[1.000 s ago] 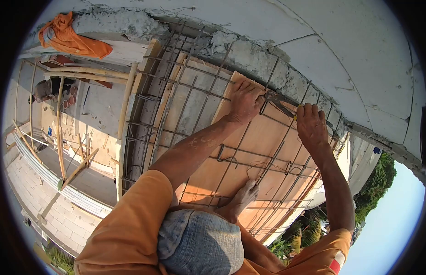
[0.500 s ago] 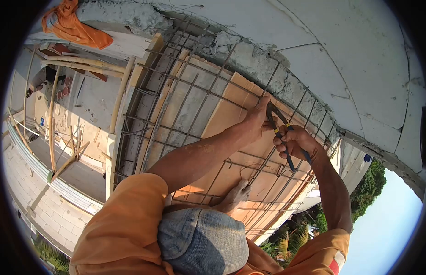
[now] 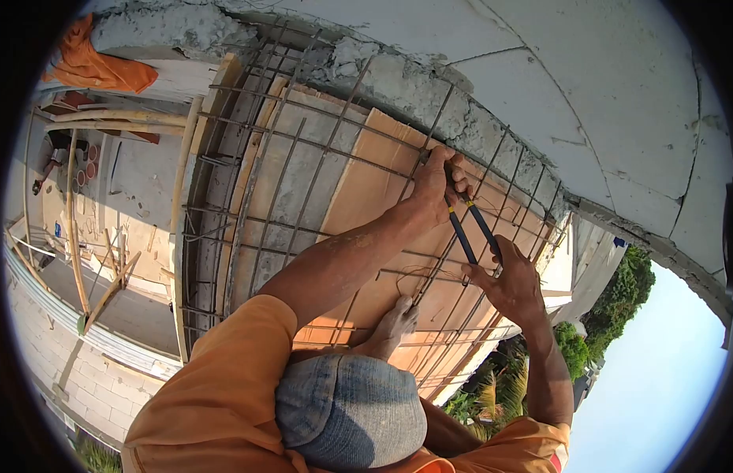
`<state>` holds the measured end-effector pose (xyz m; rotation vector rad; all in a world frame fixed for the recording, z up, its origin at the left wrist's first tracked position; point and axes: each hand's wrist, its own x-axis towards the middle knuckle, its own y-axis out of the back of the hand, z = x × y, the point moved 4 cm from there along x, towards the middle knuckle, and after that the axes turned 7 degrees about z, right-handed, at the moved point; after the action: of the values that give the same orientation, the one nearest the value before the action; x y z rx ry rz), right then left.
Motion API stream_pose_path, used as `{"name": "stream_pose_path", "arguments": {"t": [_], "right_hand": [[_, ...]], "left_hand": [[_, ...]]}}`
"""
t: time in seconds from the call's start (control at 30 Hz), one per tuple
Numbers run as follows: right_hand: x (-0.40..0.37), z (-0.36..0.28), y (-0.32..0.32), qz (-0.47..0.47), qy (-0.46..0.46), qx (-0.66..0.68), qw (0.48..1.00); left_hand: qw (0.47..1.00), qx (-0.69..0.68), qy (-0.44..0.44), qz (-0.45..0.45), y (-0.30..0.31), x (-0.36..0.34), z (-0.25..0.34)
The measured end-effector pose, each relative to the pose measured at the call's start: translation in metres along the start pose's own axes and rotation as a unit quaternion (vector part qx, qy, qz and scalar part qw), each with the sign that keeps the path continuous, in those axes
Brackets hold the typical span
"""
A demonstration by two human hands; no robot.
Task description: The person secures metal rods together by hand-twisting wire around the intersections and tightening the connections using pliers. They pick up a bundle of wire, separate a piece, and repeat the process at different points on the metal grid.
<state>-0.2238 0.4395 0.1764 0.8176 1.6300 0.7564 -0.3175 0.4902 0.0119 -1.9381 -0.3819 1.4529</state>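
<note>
My left hand is closed beside a crossing of the steel rebar grid, its fingers curled over the dark head of the pincers. What it pinches is hidden. The pincers have long dark blue handles with yellow bands, spread a little apart and pointing down toward my right hand. My right hand grips the handles near their lower ends, with the thumb by the left one. Thin loose tie wire curls over the plywood under the grid. My bare, dusty foot rests on the rebar and plywood.
A rough concrete edge runs along the grid below a pale slab. Timber boards border the left side. Far below, a person stands among bamboo poles. An orange cloth hangs at upper left.
The view has shifted, so the scene sits further left. My right hand has slid down toward the handle ends of the pincers. My left fingers now cover their head, which showed before.
</note>
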Motion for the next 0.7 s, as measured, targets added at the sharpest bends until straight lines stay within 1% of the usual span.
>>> {"name": "stream_pose_path", "arguments": {"t": [0.03, 0.07, 0.1, 0.17, 0.23, 0.3, 0.33, 0.37, 0.4, 0.43, 0.47, 0.53, 0.57, 0.6, 0.63, 0.67, 0.7], "right_hand": [[-0.008, -0.011, 0.001, 0.081, 0.075, -0.192, 0.975], [-0.011, -0.022, -0.007, 0.136, 0.118, -0.264, 0.947], [-0.006, -0.024, -0.016, 0.138, 0.121, -0.263, 0.947], [0.013, -0.018, -0.031, 0.149, 0.048, -0.328, 0.932], [0.024, -0.012, -0.028, 0.144, 0.064, -0.350, 0.923], [0.024, -0.010, -0.015, 0.048, 0.041, -0.238, 0.969], [0.036, -0.004, -0.003, -0.033, 0.008, -0.050, 0.998], [0.041, 0.005, 0.003, -0.179, -0.179, 0.210, 0.944], [0.042, 0.015, 0.000, -0.225, -0.224, 0.366, 0.875], [0.040, 0.022, -0.009, -0.266, -0.264, 0.507, 0.776], [0.040, 0.030, -0.019, -0.269, -0.264, 0.505, 0.776], [0.034, 0.037, -0.037, -0.326, -0.305, 0.630, 0.636], [0.032, 0.030, -0.036, -0.326, -0.304, 0.631, 0.634], [0.031, 0.020, -0.030, -0.289, -0.283, 0.559, 0.724], [0.029, 0.013, -0.021, -0.246, -0.258, 0.477, 0.803], [0.029, 0.008, -0.007, -0.196, -0.206, 0.352, 0.892], [0.031, 0.007, 0.006, -0.137, -0.078, 0.197, 0.968]], "left_hand": [[1.000, -0.017, 0.003, 0.003, 0.000, 0.003, -0.002], [0.999, -0.033, 0.004, 0.005, 0.000, 0.006, -0.002], [0.999, -0.032, 0.000, 0.004, 0.000, 0.008, -0.003], [0.999, -0.050, 0.007, 0.001, -0.001, 0.007, -0.005], [0.998, -0.055, -0.003, 0.006, -0.001, 0.006, -0.002], [0.997, -0.065, 0.028, 0.002, -0.001, -0.004, -0.003], [0.997, -0.067, 0.039, -0.025, 0.010, 0.001, -0.007], [0.997, -0.066, 0.040, -0.024, 0.010, -0.005, -0.009], [0.997, -0.047, 0.052, -0.044, 0.007, -0.010, -0.011], [0.996, -0.032, 0.064, -0.061, 0.005, -0.015, -0.011], [0.992, -0.047, 0.083, -0.078, 0.005, -0.008, -0.015], [0.991, -0.057, 0.073, -0.092, 0.008, -0.002, -0.019], [0.991, -0.063, 0.064, -0.104, 0.008, -0.001, -0.020], [0.990, -0.075, 0.084, -0.080, 0.008, -0.002, -0.020], [0.991, -0.072, 0.085, -0.078, 0.006, -0.002, -0.019], [0.992, -0.079, 0.077, -0.065, 0.004, -0.004, -0.019], [0.993, -0.084, 0.068, -0.054, 0.001, -0.005, -0.018]]}}
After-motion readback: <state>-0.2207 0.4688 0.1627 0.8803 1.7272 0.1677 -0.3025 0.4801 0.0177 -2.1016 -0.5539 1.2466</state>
